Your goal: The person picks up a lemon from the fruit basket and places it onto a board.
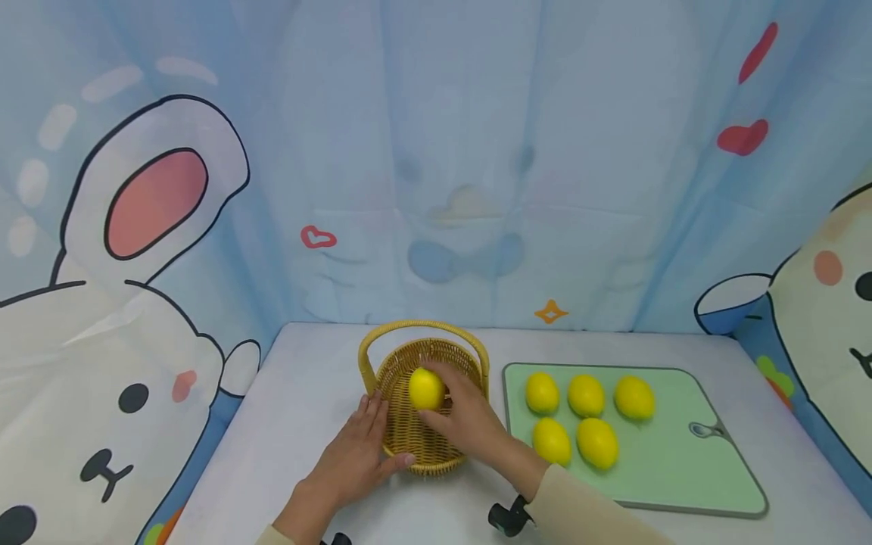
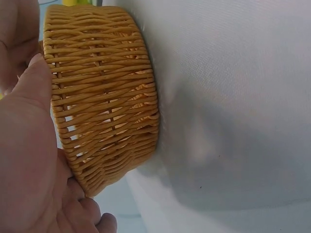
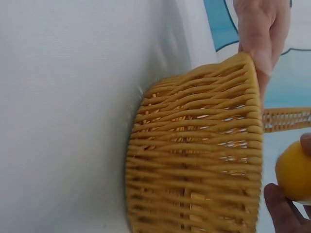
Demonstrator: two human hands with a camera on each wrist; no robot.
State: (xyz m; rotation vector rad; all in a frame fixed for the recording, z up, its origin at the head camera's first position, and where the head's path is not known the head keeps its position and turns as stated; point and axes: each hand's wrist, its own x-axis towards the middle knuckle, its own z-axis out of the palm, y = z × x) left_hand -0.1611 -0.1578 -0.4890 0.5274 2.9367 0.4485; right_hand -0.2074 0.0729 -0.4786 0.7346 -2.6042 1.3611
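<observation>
A yellow lemon is pinched between the thumb and fingers of my right hand, above the inside of a woven wicker basket. The right wrist view has the same lemon beyond the basket's rim. My left hand rests against the basket's near left side, its fingers fairly straight along the outside and its thumb at the front rim. From the left wrist, the thumb touches the rim of the basket. The basket stands upright, its arched handle raised at the back.
Right of the basket, a pale green cutting board with a printed spoon lies on the white table. Several more lemons sit on its left half. A blue cartoon curtain hangs behind the table.
</observation>
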